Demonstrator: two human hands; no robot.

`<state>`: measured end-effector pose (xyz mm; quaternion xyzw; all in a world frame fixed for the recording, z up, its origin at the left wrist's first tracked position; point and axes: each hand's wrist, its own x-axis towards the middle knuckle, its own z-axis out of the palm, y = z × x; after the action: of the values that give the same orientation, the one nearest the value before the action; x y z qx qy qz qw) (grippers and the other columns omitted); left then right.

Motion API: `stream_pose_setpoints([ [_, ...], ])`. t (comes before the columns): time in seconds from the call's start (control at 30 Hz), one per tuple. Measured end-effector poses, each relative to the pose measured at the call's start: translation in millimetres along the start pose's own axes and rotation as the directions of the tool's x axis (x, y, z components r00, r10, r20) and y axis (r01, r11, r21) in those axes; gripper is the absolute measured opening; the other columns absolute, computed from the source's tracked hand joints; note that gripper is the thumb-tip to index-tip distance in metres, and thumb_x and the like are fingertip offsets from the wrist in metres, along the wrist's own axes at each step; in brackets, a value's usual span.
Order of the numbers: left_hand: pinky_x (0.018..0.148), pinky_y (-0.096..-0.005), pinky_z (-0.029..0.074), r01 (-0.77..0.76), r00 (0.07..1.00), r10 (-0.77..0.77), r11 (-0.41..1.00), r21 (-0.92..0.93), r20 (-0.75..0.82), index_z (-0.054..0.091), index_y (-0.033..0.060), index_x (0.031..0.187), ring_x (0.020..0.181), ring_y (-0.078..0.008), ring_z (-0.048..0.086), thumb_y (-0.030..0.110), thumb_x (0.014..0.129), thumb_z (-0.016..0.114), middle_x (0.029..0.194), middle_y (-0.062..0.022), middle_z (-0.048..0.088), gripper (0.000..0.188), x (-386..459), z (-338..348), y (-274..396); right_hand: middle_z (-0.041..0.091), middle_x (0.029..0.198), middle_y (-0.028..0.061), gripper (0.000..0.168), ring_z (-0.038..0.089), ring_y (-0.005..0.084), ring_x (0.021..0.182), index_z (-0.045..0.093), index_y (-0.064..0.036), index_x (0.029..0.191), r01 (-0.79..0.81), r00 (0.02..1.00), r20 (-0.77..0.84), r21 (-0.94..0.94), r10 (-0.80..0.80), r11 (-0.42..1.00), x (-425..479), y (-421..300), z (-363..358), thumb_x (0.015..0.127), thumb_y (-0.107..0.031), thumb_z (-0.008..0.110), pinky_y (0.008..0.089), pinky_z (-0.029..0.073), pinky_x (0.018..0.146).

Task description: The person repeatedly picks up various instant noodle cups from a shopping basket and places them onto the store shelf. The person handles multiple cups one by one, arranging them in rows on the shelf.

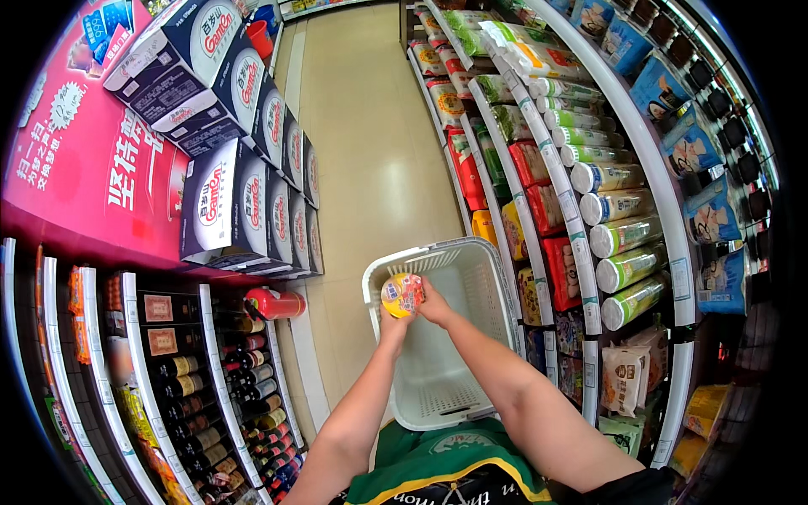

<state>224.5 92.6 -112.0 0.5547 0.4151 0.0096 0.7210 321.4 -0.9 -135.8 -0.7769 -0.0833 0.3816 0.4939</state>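
Observation:
Both my hands hold one round cup-shaped food package point(401, 295) with a yellow and red printed lid. My left hand point(394, 320) grips its near side from below. My right hand point(434, 303) has its fingers around the right side. Beneath the hands stands a white plastic basket point(432, 353) with slotted walls; no goods show in the visible part of its bottom. The cup is above the basket's left far part. A green apron point(435, 457) with yellow trim covers my front, close to the basket's near rim.
Stacked cartons of bottled water point(252, 202) stand at the left by a pink display panel point(82, 158). Below are a red fire extinguisher point(276, 303) and a wine shelf point(252, 379). Shelves of packed noodles point(622, 208) line the right. A tiled aisle floor point(366, 126) stretches ahead.

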Motion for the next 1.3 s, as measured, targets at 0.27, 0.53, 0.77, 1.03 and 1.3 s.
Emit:
stream_pose_setpoints([
  [0.27, 0.098, -0.0333, 0.039, 0.099, 0.993, -0.088, 0.982, -0.161, 0.075, 0.031, 0.0022, 0.131, 0.116, -0.0226, 0.049, -0.001, 0.071, 0.07, 0.127, -0.0114, 0.048, 0.072, 1.1, -8.3, -19.5, 0.027, 0.147, 0.022, 0.101, 0.024, 0.0341, 0.138, 0.011, 0.0, 0.147, -0.021, 0.999, -0.041, -0.15, 0.015, 0.988, -22.4, -27.1, -11.1, 0.07, -0.015, 0.075, 0.0368, 0.025, 0.113],
  [0.53, 0.103, -0.0361, 0.037, 0.138, 0.988, -0.147, 0.978, 0.155, 0.051, 0.037, -0.0005, 0.135, 0.128, -0.0289, 0.041, 0.012, 0.078, 0.069, 0.139, -0.0185, 0.041, 0.067, -31.4, -7.8, -9.3, 0.058, 0.12, 0.0145, 0.052, 0.056, 0.0233, 0.111, 0.049, -0.004, 0.129, -0.049, 0.997, 0.059, -0.155, 0.059, 0.987, -90.5, -12.9, -65.9, 0.081, -0.01, 0.066, 0.0336, 0.044, 0.097],
  [0.77, 0.094, -0.0357, 0.045, -0.207, 0.923, 0.044, 0.894, 0.397, 0.383, 0.048, -0.0009, 0.127, 0.112, -0.0248, 0.055, 0.013, 0.08, 0.069, 0.123, -0.0161, 0.055, 0.053, -71.6, 26.3, 13.0, 0.063, 0.104, 0.0065, 0.032, 0.058, 0.0141, 0.099, 0.057, -0.003, 0.121, 0.122, 0.992, -0.041, 0.113, -0.118, 0.986, -217.6, -15.3, -136.3, 0.089, -0.006, 0.059, 0.0286, 0.047, 0.088],
  [1.03, 0.089, -0.0315, 0.049, -0.557, 0.494, 0.159, 0.813, 0.171, 0.855, 0.058, -0.0008, 0.114, 0.101, -0.0184, 0.062, 0.009, 0.083, 0.067, 0.111, -0.0118, 0.063, 0.035, -192.2, 192.8, 108.0, 0.065, 0.102, 0.0094, 0.028, 0.062, 0.0163, 0.09, 0.058, -0.003, 0.116, 0.299, 0.748, -0.627, 0.026, -0.218, 0.954, -412.4, -71.6, -213.1, 0.089, -0.008, 0.056, 0.0287, 0.05, 0.079],
  [1.3, 0.097, -0.0337, 0.042, -0.784, -0.128, 0.26, 0.564, -0.258, 0.957, 0.051, -0.0008, 0.125, 0.115, -0.0206, 0.054, 0.009, 0.078, 0.072, 0.121, -0.0127, 0.057, 0.052, -344.1, 336.2, 182.3, 0.044, 0.134, 0.0227, 0.052, 0.044, 0.0356, 0.124, 0.042, 0.005, 0.129, 0.089, -0.03, -0.922, -0.387, -0.386, 0.918, -563.2, -82.5, -227.4, 0.082, -0.006, 0.061, 0.0392, 0.035, 0.103],
])
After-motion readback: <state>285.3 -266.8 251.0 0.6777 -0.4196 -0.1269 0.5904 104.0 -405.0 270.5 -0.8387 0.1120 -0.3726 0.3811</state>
